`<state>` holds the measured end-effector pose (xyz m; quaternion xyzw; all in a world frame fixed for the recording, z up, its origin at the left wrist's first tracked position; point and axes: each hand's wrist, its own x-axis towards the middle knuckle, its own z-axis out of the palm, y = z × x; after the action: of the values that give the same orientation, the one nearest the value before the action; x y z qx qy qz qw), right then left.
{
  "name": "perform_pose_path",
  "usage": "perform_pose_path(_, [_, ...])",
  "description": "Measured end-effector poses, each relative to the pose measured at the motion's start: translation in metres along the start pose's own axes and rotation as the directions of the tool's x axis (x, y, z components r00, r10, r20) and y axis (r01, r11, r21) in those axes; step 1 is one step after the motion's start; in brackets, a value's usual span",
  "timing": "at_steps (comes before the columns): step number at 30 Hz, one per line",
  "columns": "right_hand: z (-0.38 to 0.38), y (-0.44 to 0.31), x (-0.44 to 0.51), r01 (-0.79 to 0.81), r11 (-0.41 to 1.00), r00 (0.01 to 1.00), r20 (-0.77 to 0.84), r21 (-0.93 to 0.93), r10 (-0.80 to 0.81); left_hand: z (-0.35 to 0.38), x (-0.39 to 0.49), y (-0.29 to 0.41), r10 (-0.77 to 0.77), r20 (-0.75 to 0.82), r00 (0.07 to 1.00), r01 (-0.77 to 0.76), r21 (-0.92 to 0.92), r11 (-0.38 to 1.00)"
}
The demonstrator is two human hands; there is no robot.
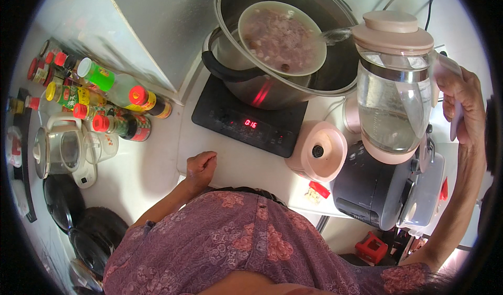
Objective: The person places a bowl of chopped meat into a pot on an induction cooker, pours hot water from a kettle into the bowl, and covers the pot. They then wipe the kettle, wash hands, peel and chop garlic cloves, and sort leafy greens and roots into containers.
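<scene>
My right hand (pixel 463 106) grips the handle of a glass kettle (pixel 393 110) with a pink lid and base, tilted to the left. Water (pixel 337 36) runs from its spout towards a white bowl (pixel 323 61) filled with a pinkish, soupy mixture. The bowl sits within a large steel pot (pixel 261 89) with black handles, on a black induction cooker (pixel 235 128) whose red display is lit. My left hand (pixel 202 165) rests loosely curled at the counter's front edge, below the cooker. Whether its fingers are fully closed on nothing is hard to see.
Beside the cooker stands a pink kettle base (pixel 334 157); right of it are a dark rice cooker (pixel 369 189) and a clear plastic container (pixel 426 197). A small red packet (pixel 319 189) lies near the edge. Sauce bottles (pixel 122 128) and a glass pot (pixel 61 149) stand at left.
</scene>
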<state>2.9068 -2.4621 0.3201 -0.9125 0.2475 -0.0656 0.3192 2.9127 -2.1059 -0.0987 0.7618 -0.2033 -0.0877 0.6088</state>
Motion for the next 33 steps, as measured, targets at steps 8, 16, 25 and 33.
perform_pose_path(8, [-0.006,0.012,-0.011,0.000,0.992,0.998,-0.069,0.123,0.009,-0.003,-0.001,0.001,0.036,0.018,0.999,-0.037,0.017,0.999])
perform_pose_path(16, [-0.038,0.065,-0.060,0.052,0.827,0.978,-0.195,0.559,0.070,0.007,-0.010,0.005,-0.009,0.028,1.000,0.009,0.026,1.000])
perform_pose_path(25, [-0.038,0.157,-0.186,0.364,0.432,0.902,-0.428,0.825,0.057,0.040,-0.013,-0.002,-0.081,0.089,0.993,0.071,0.109,0.992])
perform_pose_path(33, [0.033,0.222,-0.316,0.325,0.476,0.785,-0.513,0.817,0.346,0.088,-0.044,-0.020,-0.193,0.133,0.972,0.181,0.098,0.978])
